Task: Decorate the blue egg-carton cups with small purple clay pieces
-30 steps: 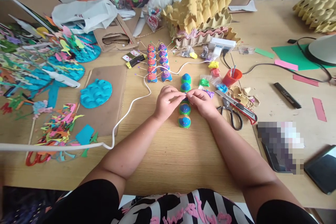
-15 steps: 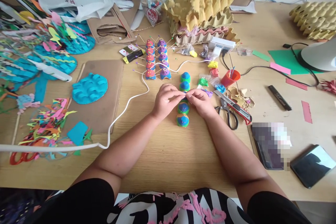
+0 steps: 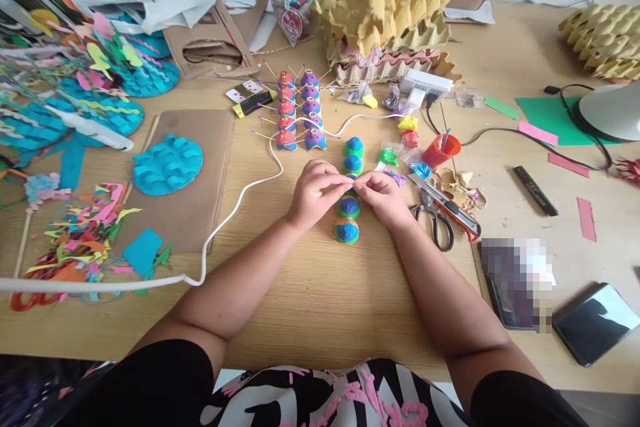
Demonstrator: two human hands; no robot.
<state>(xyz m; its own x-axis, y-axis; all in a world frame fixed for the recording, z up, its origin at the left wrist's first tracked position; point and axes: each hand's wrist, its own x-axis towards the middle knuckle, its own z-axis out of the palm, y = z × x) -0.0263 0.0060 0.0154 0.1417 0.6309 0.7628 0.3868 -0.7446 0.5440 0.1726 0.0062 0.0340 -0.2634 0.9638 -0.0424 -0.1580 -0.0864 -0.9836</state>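
My left hand [image 3: 320, 195] and my right hand [image 3: 383, 195] meet over a column of blue and green clay-covered egg-carton cups. Both are closed in a pinch, fingertips touching; whatever lies between them is too small to make out. Beyond the fingers sit a far cup [image 3: 354, 146] and another cup [image 3: 353, 164]; nearer me are a third cup [image 3: 348, 207] and the closest one [image 3: 347, 231], with an orange patch. My hands hide the middle of the column. Farther back stand a row of red cups [image 3: 286, 109] with pins sticking out and a row of purple cups [image 3: 311, 107].
A white cable [image 3: 240, 203] crosses the table to the left of my hands. Scissors [image 3: 436, 227], a box cutter [image 3: 445, 203] and an orange cup [image 3: 441, 149] lie to the right. Egg trays [image 3: 390, 7] are stacked behind. Cardboard [image 3: 200, 213] carries a blue disc [image 3: 167, 163].
The camera view has shifted slightly. My hands keep the same pinch over the column of cups, with hardly any visible movement.
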